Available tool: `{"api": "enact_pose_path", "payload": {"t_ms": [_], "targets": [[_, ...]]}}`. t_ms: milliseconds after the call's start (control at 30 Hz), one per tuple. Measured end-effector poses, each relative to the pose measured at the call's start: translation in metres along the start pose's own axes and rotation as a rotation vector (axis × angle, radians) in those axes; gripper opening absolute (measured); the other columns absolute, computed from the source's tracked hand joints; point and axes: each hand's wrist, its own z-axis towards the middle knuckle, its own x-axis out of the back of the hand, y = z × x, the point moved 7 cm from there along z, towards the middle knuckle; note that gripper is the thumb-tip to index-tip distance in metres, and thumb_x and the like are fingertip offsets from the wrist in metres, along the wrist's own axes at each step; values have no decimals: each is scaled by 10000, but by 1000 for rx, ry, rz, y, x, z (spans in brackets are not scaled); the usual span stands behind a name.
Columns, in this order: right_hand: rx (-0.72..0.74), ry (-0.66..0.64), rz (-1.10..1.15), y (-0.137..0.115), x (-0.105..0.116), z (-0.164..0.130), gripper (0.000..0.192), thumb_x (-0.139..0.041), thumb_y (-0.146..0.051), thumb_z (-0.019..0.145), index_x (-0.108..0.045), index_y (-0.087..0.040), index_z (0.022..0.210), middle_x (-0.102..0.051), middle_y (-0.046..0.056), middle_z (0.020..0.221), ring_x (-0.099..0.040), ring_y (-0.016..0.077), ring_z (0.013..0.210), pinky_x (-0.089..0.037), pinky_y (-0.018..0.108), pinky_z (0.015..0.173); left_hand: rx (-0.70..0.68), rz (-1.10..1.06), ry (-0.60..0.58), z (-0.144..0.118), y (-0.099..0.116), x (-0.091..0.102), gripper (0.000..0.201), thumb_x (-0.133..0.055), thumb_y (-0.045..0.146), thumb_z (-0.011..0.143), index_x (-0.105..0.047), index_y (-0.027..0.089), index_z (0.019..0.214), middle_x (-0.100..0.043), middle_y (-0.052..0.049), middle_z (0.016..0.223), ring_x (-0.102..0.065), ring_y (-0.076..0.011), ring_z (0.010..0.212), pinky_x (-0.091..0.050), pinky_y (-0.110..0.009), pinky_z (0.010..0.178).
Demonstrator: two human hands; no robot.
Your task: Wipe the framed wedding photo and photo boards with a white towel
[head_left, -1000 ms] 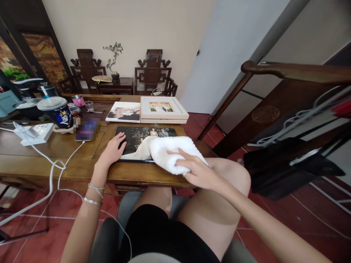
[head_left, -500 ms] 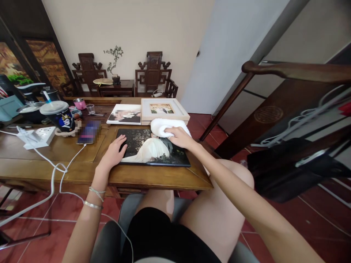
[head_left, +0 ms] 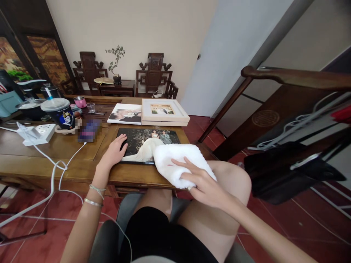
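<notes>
Just one cloth (head_left: 179,152) over one photo (head_left: 139,148)

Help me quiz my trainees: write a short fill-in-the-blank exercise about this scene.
1. The right hand holds a cloth coloured ____.
2. The left hand rests at the photo panel's ____ edge, as pictured (left or right).
3. The small mug is ____ on the outside.

Missing words: white; left; pink.

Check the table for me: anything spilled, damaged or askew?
Nothing looks spilled or damaged. Only the white cables look untidy: they cross in a tangle left of the left hand, then hang over the front edge of the table.
</notes>
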Motion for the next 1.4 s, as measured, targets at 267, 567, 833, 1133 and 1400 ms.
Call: {"api": "enact_pose_path", "payload": {"t_ms": [267,567,833,1133,1400], "targets": [[-13,9,-85,42,-4,71,415,-414,-67,689,-664,-210,988,-696,104,1151,-614,309,1129,-429,514,1016,-9,23,-24,0,5,3,471,-405,333,935,-594,62,1270,-526,-192,1426,-447,-271,1377,-326,-455,1172],[-71,-33,-159,83,-19,157,467,-389,-49,744,-643,-129,1128,-674,173,1176,-586,331,1135,-375,515,1005,-3,29,-38,0,6,5,461,-415,339,938,-587,85,1282,-521,-180,1435,-448,-273,1376,-326,-464,1172],[50,-113,-76,14,-23,79,480,-424,4,686,-659,-131,1083,-492,204,1451,-309,311,1444,-217,615,1152,2,39,-23,0,3,1,461,-408,327,939,-581,82,1289,-524,-174,1434,-446,-262,1379,-332,-452,1170],[109,-189,-26,-19,-19,56,480,-433,7,651,-663,-180,1028,-474,150,1480,-325,277,1439,-235,584,1167,-7,49,-22,0,3,0,454,-405,323,942,-584,92,1288,-533,-161,1429,-454,-263,1372,-338,-453,1167],[43,-61,-139,52,-28,152,478,-411,-52,713,-650,-139,1118,-662,167,1219,-589,323,1124,-397,510,995,-13,44,-28,0,1,0,468,-407,342,942,-586,76,1283,-527,-181,1429,-451,-271,1374,-339,-459,1165]]}}
